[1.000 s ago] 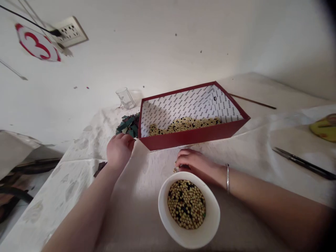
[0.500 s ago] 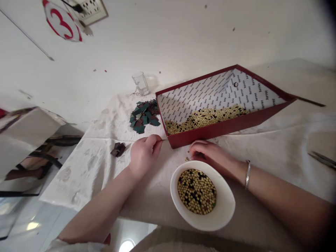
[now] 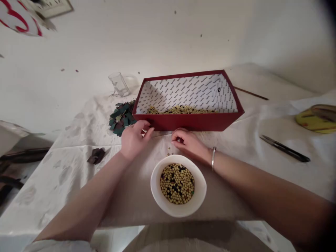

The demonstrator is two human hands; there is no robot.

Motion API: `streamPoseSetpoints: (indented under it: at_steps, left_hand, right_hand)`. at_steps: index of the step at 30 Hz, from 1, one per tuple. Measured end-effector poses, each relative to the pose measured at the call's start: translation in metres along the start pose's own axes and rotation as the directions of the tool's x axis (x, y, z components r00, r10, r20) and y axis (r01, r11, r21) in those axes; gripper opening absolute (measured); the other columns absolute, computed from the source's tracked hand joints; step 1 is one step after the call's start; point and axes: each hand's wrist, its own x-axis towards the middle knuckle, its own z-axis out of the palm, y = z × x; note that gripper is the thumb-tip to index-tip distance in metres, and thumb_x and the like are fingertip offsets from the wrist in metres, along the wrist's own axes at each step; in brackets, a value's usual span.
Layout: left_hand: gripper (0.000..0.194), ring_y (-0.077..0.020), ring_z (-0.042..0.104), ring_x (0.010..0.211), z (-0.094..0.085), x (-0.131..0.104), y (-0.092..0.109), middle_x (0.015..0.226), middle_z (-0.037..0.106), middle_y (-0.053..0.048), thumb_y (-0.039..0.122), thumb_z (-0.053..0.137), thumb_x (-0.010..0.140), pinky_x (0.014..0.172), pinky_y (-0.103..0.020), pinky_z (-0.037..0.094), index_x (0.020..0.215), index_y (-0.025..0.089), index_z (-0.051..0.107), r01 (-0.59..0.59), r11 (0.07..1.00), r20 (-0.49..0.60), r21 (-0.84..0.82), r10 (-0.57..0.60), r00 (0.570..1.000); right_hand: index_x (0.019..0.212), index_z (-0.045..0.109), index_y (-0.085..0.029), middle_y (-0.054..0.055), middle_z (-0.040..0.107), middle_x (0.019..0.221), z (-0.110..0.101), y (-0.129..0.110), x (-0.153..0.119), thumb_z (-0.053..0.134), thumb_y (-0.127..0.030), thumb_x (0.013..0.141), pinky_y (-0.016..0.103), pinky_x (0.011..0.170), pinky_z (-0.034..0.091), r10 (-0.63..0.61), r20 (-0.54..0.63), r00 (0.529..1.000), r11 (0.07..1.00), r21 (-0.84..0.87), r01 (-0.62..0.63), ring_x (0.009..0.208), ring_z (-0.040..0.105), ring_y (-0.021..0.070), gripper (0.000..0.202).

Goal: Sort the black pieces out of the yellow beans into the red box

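My left hand (image 3: 135,139) is by the front left corner of a red box (image 3: 187,121), its fingers curled and the thumb close to them. Anything between those fingertips is too small to make out. My right hand (image 3: 189,142) rests on the cloth in front of the box, fingers curled into a pinch, their contents hidden. Below the hands stands a white bowl (image 3: 199,194) with small yellow and black beads (image 3: 177,183) in it. A few loose beads (image 3: 169,151) lie between bowl and right hand. More beads (image 3: 183,109) cover the bottom of the box.
Dark green and brown scraps (image 3: 121,117) are heaped left of the box, near a clear glass (image 3: 120,85). A dark crumpled piece (image 3: 96,156) lies at left. On the right are a black-handled tool (image 3: 286,148), a thin stick (image 3: 251,93) and a yellow container (image 3: 316,119).
The view has swung right and levelled, so the box, bowl and hands appear farther left. In the earlier frame a thin dark thing stuck out of my left fingertips toward the box.
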Motion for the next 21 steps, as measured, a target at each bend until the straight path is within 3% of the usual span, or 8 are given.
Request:
streamPoseSetpoints:
  at_steps: [4,7,9,11,13,16,19,21]
  left_hand:
    - [0.015,-0.0201,0.069,0.081,0.013,0.001,0.02,0.093,0.075,-0.005,0.029,0.054,0.088,0.074,-0.029,0.048,0.092,0.021,0.067,-0.038,0.982,0.11,-0.185,0.059,0.992]
    - [0.015,-0.0195,0.069,0.08,0.028,-0.005,0.029,0.09,0.075,-0.003,0.021,0.055,0.085,0.074,-0.03,0.05,0.098,0.022,0.063,0.153,0.919,0.246,-0.364,-0.064,0.967]
    - [0.027,-0.0202,0.07,0.079,0.036,-0.01,0.029,0.087,0.074,-0.003,0.02,0.058,0.083,0.073,-0.032,0.051,0.11,0.021,0.058,0.28,0.839,0.327,-0.466,-0.131,0.936]
    - [0.027,-0.0198,0.07,0.076,0.04,-0.012,0.027,0.085,0.073,-0.003,0.024,0.062,0.082,0.072,-0.032,0.051,0.108,0.021,0.057,0.388,0.708,0.391,-0.59,-0.169,0.905]
    - [0.018,-0.0173,0.068,0.07,0.042,-0.013,0.026,0.079,0.071,-0.002,0.029,0.065,0.081,0.069,-0.03,0.051,0.095,0.02,0.058,0.493,0.494,0.475,-0.716,-0.173,0.863]
    - [0.018,-0.0135,0.065,0.065,0.04,-0.012,0.029,0.07,0.069,0.001,0.03,0.071,0.078,0.068,-0.027,0.05,0.082,0.018,0.058,0.576,0.283,0.532,-0.767,-0.221,0.817]
    - [0.017,-0.0118,0.063,0.064,0.036,-0.012,0.035,0.069,0.069,0.001,0.028,0.074,0.075,0.067,-0.025,0.048,0.078,0.017,0.061,0.596,0.158,0.555,-0.787,-0.242,0.796]
    - [0.017,-0.0106,0.06,0.063,0.034,-0.013,0.038,0.069,0.068,0.001,0.028,0.076,0.074,0.064,-0.023,0.045,0.076,0.017,0.064,0.617,0.14,0.572,-0.775,-0.26,0.778]
  right_hand:
    - [0.081,0.06,-0.019,-0.001,0.063,0.078,-0.006,0.003,0.002,0.059,-0.012,0.083,0.026,0.069,0.045,0.021,-0.072,0.997,1.0,0.011,-0.02,0.072,0.057,0.013,0.008]
    - [0.081,0.061,-0.019,0.0,0.064,0.08,-0.006,0.002,0.002,0.059,-0.011,0.083,0.027,0.071,0.045,0.014,-0.098,0.995,1.0,0.015,-0.012,0.075,0.059,0.0135,0.008]
    - [0.083,0.063,-0.019,0.001,0.064,0.083,-0.005,0.001,0.002,0.059,-0.009,0.083,0.027,0.073,0.046,0.0,-0.116,0.993,1.0,0.012,0.001,0.078,0.059,0.0137,0.01]
    - [0.084,0.064,-0.019,0.001,0.064,0.085,-0.004,-0.001,0.002,0.059,-0.007,0.083,0.026,0.075,0.046,-0.022,-0.127,0.992,1.0,0.009,0.023,0.08,0.06,0.0136,0.012]
    - [0.084,0.064,-0.019,0.001,0.064,0.085,-0.002,-0.004,0.004,0.06,-0.007,0.083,0.025,0.075,0.046,-0.043,-0.128,0.991,0.999,0.006,0.044,0.081,0.059,0.0133,0.013]
    - [0.084,0.064,-0.019,0.001,0.063,0.084,0.0,-0.009,0.006,0.06,-0.007,0.083,0.025,0.074,0.045,-0.067,-0.117,0.991,0.998,-0.027,0.064,0.08,0.058,0.0131,0.013]
    - [0.082,0.062,-0.019,0.001,0.062,0.082,0.001,-0.012,0.006,0.061,-0.008,0.084,0.025,0.072,0.044,-0.061,-0.11,0.992,0.995,-0.083,0.052,0.078,0.057,0.0133,0.011]
    - [0.08,0.062,-0.019,0.001,0.061,0.081,0.001,-0.012,0.006,0.062,-0.01,0.084,0.025,0.071,0.044,-0.056,-0.11,0.992,0.994,-0.103,0.045,0.077,0.057,0.0132,0.01]
